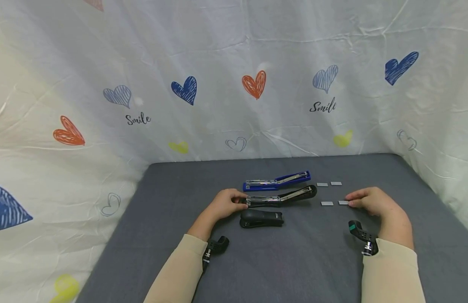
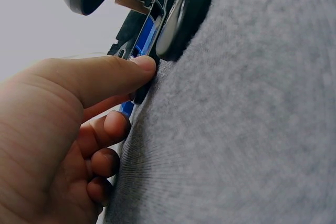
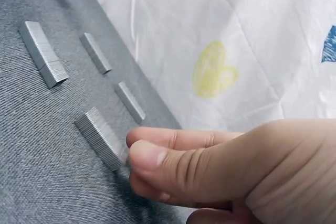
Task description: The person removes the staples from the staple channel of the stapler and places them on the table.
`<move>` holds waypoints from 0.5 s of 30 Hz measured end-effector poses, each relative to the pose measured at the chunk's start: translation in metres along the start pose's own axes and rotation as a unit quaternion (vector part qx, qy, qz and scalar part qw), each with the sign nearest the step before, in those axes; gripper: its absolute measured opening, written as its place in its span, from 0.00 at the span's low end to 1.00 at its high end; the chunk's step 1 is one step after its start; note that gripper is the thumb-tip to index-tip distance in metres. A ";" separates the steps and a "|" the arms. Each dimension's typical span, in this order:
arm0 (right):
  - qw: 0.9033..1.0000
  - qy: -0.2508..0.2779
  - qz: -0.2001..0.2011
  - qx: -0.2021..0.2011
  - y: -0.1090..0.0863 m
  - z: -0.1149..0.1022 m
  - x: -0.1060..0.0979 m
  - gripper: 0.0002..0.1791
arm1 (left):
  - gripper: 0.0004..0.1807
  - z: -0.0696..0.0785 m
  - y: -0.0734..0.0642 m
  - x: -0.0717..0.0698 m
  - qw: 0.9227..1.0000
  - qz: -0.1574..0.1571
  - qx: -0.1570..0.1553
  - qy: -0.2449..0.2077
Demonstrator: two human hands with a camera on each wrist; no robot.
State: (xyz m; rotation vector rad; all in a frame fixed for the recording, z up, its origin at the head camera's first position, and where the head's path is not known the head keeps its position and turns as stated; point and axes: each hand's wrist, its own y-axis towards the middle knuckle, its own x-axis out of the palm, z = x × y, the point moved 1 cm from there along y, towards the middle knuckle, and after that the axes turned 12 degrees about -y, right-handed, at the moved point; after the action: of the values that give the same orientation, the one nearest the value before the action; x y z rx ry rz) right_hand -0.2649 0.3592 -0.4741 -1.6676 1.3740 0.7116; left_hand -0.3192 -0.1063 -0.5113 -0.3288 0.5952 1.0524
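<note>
An opened black stapler (image 1: 300,194) lies unfolded in the middle of the table, its metal track showing. My left hand (image 1: 227,203) pinches the left end of it between thumb and fingers, as the left wrist view also shows at close range. To the right, my right hand (image 1: 378,206) pinches the near end of a silver staple strip (image 3: 100,137) between thumb and fingertips. That strip seems to be at the cloth's surface. Another staple strip (image 1: 327,203) lies just left of it, and two more lie behind, including one strip (image 1: 336,183) farthest right.
Behind the black stapler lies an opened blue stapler (image 1: 292,179). A closed black stapler (image 1: 261,219) lies in front, near the left wrist. Grey cloth (image 1: 294,265) covers the table, and a white curtain (image 1: 219,122) with printed hearts hangs along its back and sides.
</note>
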 end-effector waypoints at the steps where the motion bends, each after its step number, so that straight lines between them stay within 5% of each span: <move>1: 1.000 -0.004 0.002 -0.001 -0.001 -0.001 -0.001 0.18 | 0.19 0.000 0.000 0.000 1.000 0.000 0.000 0.000; 15: 0.997 -0.038 0.048 -0.055 -0.006 -0.048 -0.016 0.21 | 0.19 -0.002 0.001 0.000 1.000 -0.005 0.008 0.010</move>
State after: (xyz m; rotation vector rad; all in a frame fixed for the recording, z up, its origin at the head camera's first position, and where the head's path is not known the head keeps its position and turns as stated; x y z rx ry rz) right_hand -0.2670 0.3260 -0.4357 -1.6500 1.3890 0.9119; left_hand -0.3209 -0.1064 -0.5127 -0.3281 0.6194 1.0360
